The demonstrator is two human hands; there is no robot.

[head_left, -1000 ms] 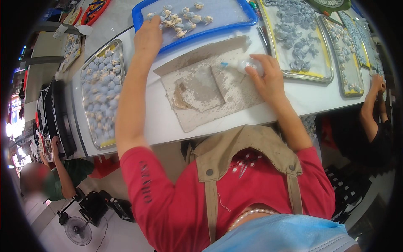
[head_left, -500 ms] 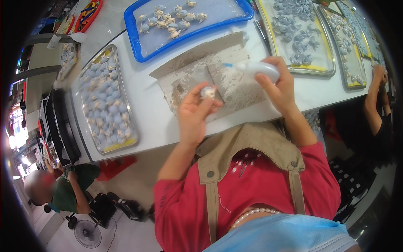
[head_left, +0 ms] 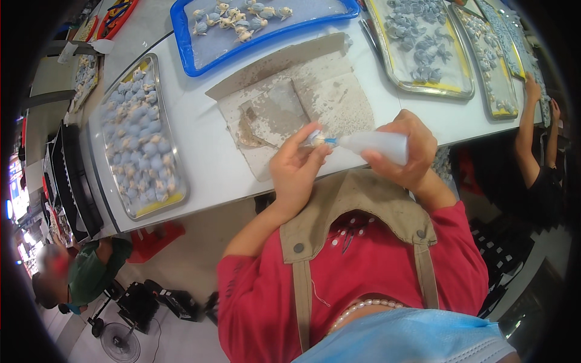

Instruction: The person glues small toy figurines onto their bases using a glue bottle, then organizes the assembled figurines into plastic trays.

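Between the thumb and fingers of my left hand [head_left: 296,166] is a small figurine part [head_left: 316,138], pale cream and grey-blue, mostly covered by the fingertips. My right hand [head_left: 411,148] grips a translucent white squeeze bottle [head_left: 378,145], tipped sideways. Its thin blue nozzle points left and meets the figurine part, or comes very close to it; I cannot tell which. Both hands are over the near edge of the table, in front of a worn, stained cardboard sheet [head_left: 336,91] with a raised back flap.
A metal tray [head_left: 181,192] of blue and cream pieces lies at left. Behind the cardboard is a blue tray [head_left: 187,63] with small figures. Metal trays [head_left: 466,94] of grey-blue parts stand at right. Co-workers sit at both sides, one in a green shirt [head_left: 91,272].
My right hand has come down and turned the bottle so its nozzle reaches the figurine part. My left hand has shifted slightly right. The view has moved a little.
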